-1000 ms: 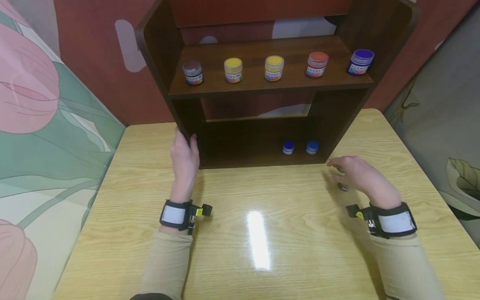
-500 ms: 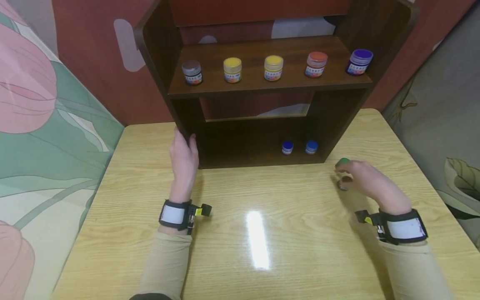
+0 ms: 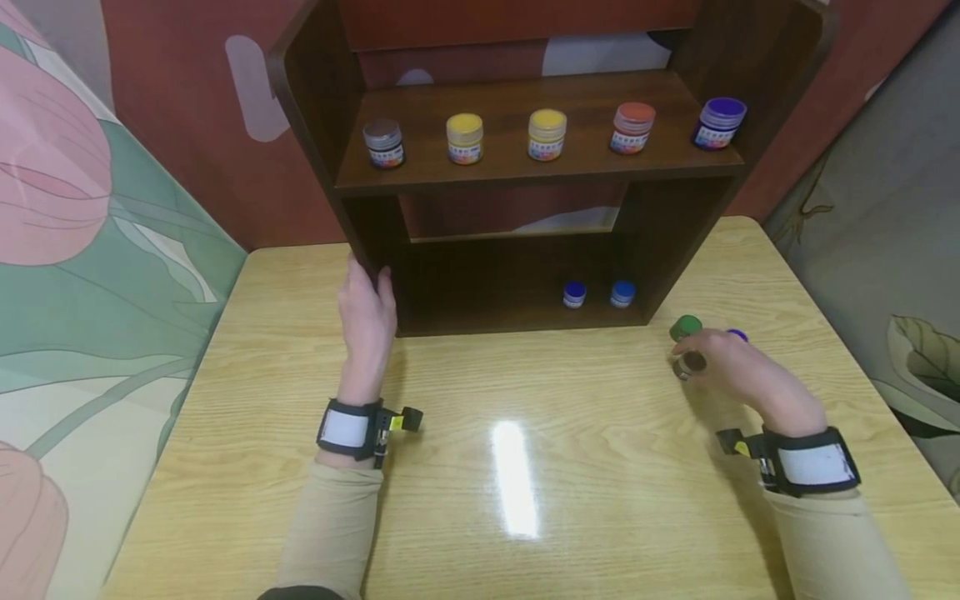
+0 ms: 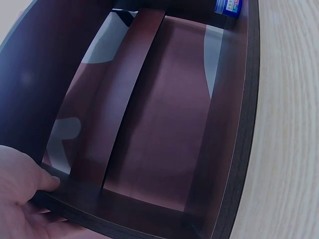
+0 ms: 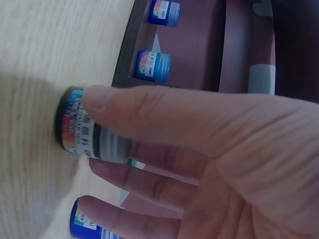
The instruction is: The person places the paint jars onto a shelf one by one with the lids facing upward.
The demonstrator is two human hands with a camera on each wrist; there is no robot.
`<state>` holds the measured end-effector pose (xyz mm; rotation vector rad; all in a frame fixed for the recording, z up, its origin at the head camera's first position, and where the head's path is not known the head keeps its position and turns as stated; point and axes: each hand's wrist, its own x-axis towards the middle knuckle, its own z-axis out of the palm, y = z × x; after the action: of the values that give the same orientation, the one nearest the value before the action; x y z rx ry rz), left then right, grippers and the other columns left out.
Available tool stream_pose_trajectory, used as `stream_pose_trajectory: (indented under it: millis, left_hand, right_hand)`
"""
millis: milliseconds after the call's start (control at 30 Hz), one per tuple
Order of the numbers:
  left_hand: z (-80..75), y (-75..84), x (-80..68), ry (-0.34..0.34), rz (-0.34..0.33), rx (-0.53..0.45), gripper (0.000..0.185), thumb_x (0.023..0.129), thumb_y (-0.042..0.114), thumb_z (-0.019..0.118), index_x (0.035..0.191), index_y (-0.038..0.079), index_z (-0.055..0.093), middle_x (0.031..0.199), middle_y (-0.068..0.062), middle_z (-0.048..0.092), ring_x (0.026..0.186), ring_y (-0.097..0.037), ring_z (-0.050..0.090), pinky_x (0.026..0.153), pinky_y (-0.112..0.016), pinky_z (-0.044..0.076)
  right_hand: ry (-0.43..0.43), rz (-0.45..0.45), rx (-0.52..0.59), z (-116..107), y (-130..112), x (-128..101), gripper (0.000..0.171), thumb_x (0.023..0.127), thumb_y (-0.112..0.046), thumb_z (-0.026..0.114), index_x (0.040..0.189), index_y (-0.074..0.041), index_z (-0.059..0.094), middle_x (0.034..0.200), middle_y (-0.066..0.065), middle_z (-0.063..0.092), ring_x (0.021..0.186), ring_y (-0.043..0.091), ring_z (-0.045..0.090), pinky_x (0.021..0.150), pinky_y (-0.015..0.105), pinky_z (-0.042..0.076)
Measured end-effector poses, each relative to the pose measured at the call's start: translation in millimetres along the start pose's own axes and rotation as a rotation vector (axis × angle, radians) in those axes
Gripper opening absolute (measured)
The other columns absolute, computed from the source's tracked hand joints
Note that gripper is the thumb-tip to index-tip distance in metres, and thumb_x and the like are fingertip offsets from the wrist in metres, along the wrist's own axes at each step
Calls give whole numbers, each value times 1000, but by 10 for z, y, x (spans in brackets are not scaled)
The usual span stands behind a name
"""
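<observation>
Your right grip pinches a dark jar beside the shelf unit your left grip clasps; seven jars stand shelved (a green jar and blue jar remain on the desk).

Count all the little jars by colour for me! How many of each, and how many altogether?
Blue or purple jars: 4
Yellow jars: 2
Dark jars: 2
Red jar: 1
Green jar: 1
Total in view: 10
</observation>
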<state>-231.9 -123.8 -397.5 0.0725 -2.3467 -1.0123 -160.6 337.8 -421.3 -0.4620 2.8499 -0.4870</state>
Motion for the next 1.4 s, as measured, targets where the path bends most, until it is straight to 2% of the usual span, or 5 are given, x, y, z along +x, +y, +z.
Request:
stream_pose_trajectory:
  millis: [200, 333, 767, 1133, 1400]
  left_hand:
    - [-7, -3, -1, -3, 9, 0, 39, 102, 17, 54, 135, -3, 49, 124, -26, 65, 115, -43, 65, 97, -53, 54]
    - [-3, -6, 2, -6, 13, 5, 38, 103, 17, 54, 135, -3, 49, 124, -26, 65, 116, -42, 64, 98, -53, 54]
    - [5, -12, 8, -9, 10, 6, 38, 103, 16, 54, 135, -2, 49, 125, -26, 65, 116, -42, 64, 98, -53, 54]
    - [-10, 7, 1, -22, 18, 11, 38, 103, 16, 53, 135, -3, 48, 125, -26, 65, 116, -40, 65, 98, -51, 54]
    - [-10, 6, 1, -16, 16, 19, 37, 103, 16, 54, 134, -4, 49, 123, -27, 65, 114, -42, 65, 96, -52, 55]
  right_hand:
    - [18, -5, 14, 57, 9, -22, 48, 74, -6, 84, 116, 8, 67, 122, 35, 62, 116, 55, 55, 99, 65, 45]
    - [33, -25, 8, 103, 21, -24, 47, 73, -5, 84, 115, 8, 67, 123, 35, 62, 116, 55, 55, 99, 65, 46]
    - [98, -89, -53, 116, 35, -32, 34, 74, 9, 76, 107, 7, 70, 114, 33, 65, 109, 54, 59, 94, 64, 49]
    - [152, -115, -61, 88, 24, -17, 29, 75, 10, 73, 104, 9, 69, 103, 29, 69, 99, 48, 65, 86, 58, 55]
    - [210, -151, -84, 31, -129, 36, 30, 78, 6, 75, 108, 6, 69, 97, 20, 70, 90, 35, 68, 79, 51, 57]
